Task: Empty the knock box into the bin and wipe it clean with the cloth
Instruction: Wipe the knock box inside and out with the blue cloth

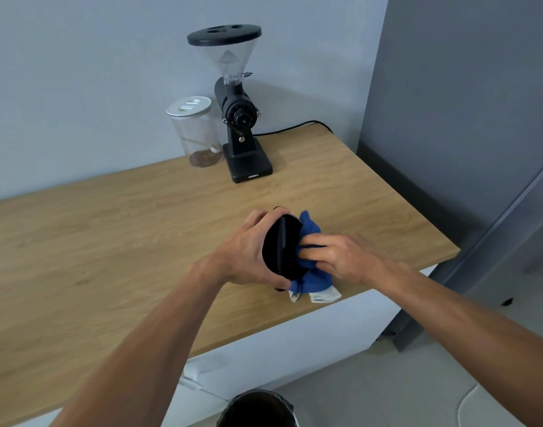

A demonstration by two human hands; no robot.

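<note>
The black round knock box [282, 248] is tilted on its side above the wooden counter, its bar running across the open mouth that faces right. My left hand [248, 251] grips it around the body from the left. My right hand [332, 254] presses a blue cloth [310, 272] against the right side of the box's mouth, fingers on the cloth. White labels hang from the cloth's lower edge. The bin [258, 408], lined with a dark bag, stands on the floor below the counter's front edge; only its top rim shows.
A black coffee grinder [242, 118] with a clear hopper stands at the back of the counter [110, 241], its cable running right. A glass jar [196, 134] with a little coffee sits left of it. A grey cabinet [464, 118] rises on the right.
</note>
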